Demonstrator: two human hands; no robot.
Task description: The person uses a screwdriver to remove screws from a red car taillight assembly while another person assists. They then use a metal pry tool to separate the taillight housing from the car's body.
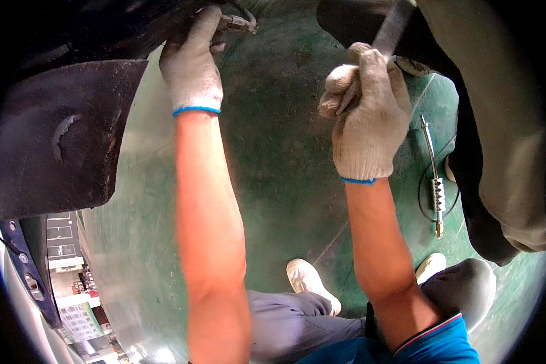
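Observation:
My left hand point(194, 67), in a white knit glove with a blue cuff, reaches up beside a dark panel. Its thumb lies over a small metal fitting point(238, 23) that sticks out to the right; the other fingers are mostly hidden. My right hand point(370, 115), in a matching glove, is closed around a flat grey metal bar point(394, 27). The bar points up and to the right, is blurred, and its upper end is partly out of view. A gap of green floor separates the two hands.
A dark curved panel point(60, 139) hangs at the left. On the green floor point(285, 151) at right lies a chrome tool point(438, 194) with a ridged section and a thin black loop. Large grey and dark cloth shapes point(491, 121), apparently another person's clothing, fill the right edge.

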